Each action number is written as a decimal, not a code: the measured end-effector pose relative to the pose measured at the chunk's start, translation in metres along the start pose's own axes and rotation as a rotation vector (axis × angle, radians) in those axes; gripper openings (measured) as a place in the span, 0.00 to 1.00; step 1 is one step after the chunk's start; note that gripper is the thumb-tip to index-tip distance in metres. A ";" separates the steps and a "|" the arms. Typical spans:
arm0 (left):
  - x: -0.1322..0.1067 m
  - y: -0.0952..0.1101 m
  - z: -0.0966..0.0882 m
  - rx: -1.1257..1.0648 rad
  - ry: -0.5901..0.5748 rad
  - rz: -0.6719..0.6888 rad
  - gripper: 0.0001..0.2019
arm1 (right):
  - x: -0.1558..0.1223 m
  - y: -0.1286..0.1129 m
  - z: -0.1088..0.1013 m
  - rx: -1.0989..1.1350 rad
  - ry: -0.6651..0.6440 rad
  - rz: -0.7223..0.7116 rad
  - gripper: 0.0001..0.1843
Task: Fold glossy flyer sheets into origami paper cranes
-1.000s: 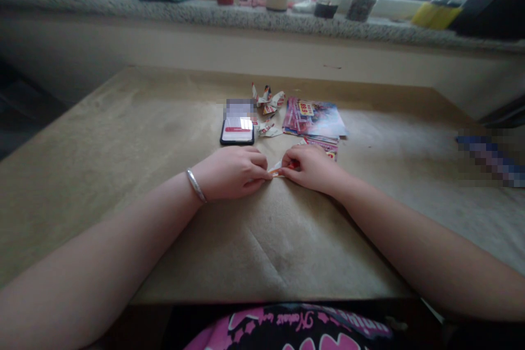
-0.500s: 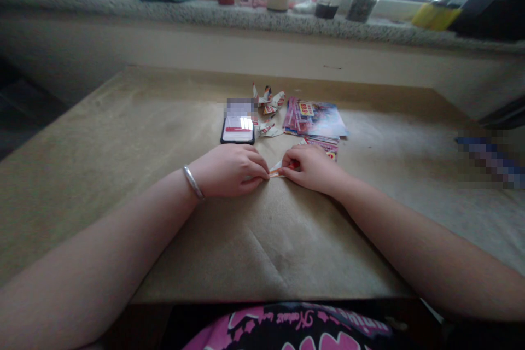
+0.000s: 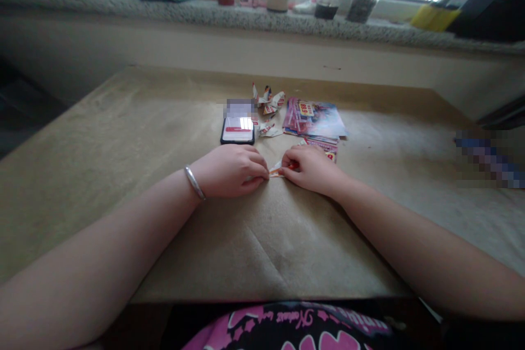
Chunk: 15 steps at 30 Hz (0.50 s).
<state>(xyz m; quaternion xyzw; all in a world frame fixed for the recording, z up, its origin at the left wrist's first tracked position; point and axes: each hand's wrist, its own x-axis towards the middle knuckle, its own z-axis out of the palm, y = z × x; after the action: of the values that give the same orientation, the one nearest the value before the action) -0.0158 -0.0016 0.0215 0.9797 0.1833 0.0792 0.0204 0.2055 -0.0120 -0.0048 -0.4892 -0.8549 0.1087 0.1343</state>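
Observation:
My left hand (image 3: 230, 170), with a silver bangle on its wrist, and my right hand (image 3: 311, 168) rest together on the brown paper-covered table (image 3: 123, 136). Both are closed in a pinch on one small folded piece of printed paper (image 3: 277, 169), red, orange and white, which lies pressed against the table between their fingertips. Most of the piece is hidden under the fingers. Just beyond the right hand lies a stack of colourful printed sheets (image 3: 315, 118).
A phone (image 3: 238, 130) with a lit screen lies beyond the left hand. Folded paper figures (image 3: 268, 99) sit behind it, one more (image 3: 269, 129) beside it. A stone windowsill (image 3: 246, 15) at the back holds bottles and containers. A blurred object (image 3: 488, 158) lies far right.
Almost nothing differs; both hands keep their pinch on the small paper, with only slight finger shifts.

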 end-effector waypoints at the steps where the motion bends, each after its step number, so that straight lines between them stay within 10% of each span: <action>1: 0.000 0.000 0.000 -0.001 0.000 -0.002 0.12 | 0.000 0.000 0.000 0.000 -0.001 0.001 0.08; 15: -0.002 -0.005 0.000 -0.070 -0.005 -0.027 0.11 | -0.001 0.002 0.002 0.003 0.014 0.002 0.08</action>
<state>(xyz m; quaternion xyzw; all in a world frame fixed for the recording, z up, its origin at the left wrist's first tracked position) -0.0194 0.0022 0.0210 0.9760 0.1936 0.0826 0.0563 0.2073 -0.0121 -0.0072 -0.4904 -0.8534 0.1069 0.1409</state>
